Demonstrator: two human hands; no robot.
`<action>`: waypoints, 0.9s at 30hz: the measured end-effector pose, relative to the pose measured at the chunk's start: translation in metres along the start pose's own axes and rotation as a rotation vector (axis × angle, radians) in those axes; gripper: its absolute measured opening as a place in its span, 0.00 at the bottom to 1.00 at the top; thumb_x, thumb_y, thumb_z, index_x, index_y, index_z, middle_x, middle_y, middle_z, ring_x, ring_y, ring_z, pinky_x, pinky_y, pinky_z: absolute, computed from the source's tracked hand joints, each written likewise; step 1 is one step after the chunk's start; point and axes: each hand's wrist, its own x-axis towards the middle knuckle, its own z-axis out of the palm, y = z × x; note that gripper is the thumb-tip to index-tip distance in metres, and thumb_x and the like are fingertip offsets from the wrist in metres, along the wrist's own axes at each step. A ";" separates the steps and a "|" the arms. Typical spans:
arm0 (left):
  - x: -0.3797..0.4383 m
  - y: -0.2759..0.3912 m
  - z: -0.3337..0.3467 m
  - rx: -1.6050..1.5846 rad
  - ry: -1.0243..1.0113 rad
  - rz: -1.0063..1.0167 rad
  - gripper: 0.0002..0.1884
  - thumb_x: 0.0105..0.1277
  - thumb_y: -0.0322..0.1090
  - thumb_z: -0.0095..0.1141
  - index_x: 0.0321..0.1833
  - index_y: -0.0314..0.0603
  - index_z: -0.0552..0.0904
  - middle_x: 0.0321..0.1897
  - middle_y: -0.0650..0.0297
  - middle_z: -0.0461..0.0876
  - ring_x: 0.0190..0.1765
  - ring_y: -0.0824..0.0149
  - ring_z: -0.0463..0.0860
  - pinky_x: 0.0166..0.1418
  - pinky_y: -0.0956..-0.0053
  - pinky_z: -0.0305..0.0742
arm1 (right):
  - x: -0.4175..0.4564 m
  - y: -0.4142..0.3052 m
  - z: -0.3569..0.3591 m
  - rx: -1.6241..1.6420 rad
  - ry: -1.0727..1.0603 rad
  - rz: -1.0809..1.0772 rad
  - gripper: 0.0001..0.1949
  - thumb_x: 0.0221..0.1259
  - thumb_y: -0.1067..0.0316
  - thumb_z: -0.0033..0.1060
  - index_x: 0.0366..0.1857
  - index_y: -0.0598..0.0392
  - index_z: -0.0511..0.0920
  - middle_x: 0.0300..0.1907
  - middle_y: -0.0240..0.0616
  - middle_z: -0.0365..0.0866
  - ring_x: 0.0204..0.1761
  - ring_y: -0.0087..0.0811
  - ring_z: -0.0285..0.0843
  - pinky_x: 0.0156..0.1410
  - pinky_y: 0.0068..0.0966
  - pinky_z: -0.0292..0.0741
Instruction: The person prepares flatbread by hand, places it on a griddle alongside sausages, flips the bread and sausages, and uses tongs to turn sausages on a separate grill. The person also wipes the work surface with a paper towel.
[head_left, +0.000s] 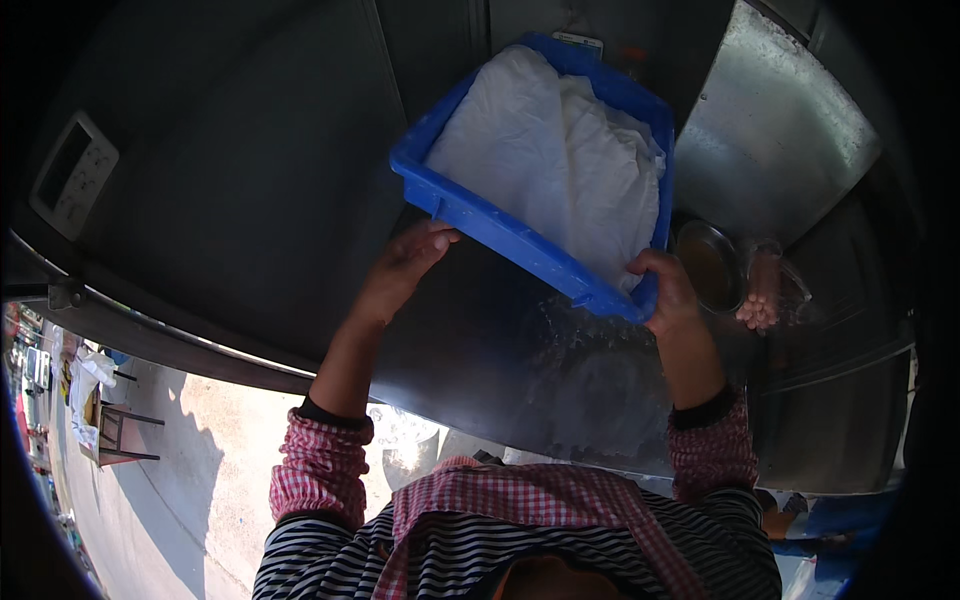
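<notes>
A blue plastic tub (517, 234) is tilted over the dark metal worktop in front of me. White cloth (510, 127) lies bunched inside and covers most of its bottom. My right hand (667, 289) grips the near right corner, thumb over the rim against the cloth and fingers outside. At the near left side, my left hand (412, 259) has its fingertips just under the tub's edge. Whether those fingertips bear on the tub cannot be told.
Right of the tub stand a round metal bowl (705, 266) and a clear bag of sausages (761, 300). A shiny metal sheet (780, 112) lies behind them. A phone-like device (579, 41) shows behind the tub. Far left is a control panel (73, 176).
</notes>
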 end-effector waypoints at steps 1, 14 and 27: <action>0.027 -0.046 -0.018 0.155 0.027 -0.062 0.36 0.78 0.58 0.59 0.75 0.34 0.73 0.66 0.49 0.83 0.70 0.52 0.82 0.77 0.56 0.71 | 0.004 -0.015 0.001 -0.017 0.028 -0.058 0.05 0.55 0.76 0.60 0.35 0.63 0.77 0.33 0.40 0.79 0.30 0.36 0.85 0.34 0.33 0.88; 0.244 -0.182 0.013 1.469 0.005 0.012 0.34 0.72 0.60 0.65 0.74 0.51 0.77 0.72 0.55 0.77 0.76 0.50 0.74 0.79 0.34 0.59 | -0.014 -0.101 0.038 -0.027 0.118 -0.122 0.13 0.66 0.69 0.51 0.19 0.52 0.74 0.18 0.36 0.78 0.14 0.30 0.74 0.20 0.26 0.75; -0.028 -0.133 0.032 1.018 0.157 0.396 0.18 0.63 0.49 0.72 0.45 0.44 0.86 0.42 0.56 0.75 0.51 0.51 0.76 0.62 0.52 0.69 | 0.089 -0.064 0.040 0.068 -0.043 0.144 0.13 0.55 0.71 0.58 0.44 0.65 0.76 0.41 0.46 0.83 0.40 0.45 0.88 0.49 0.46 0.89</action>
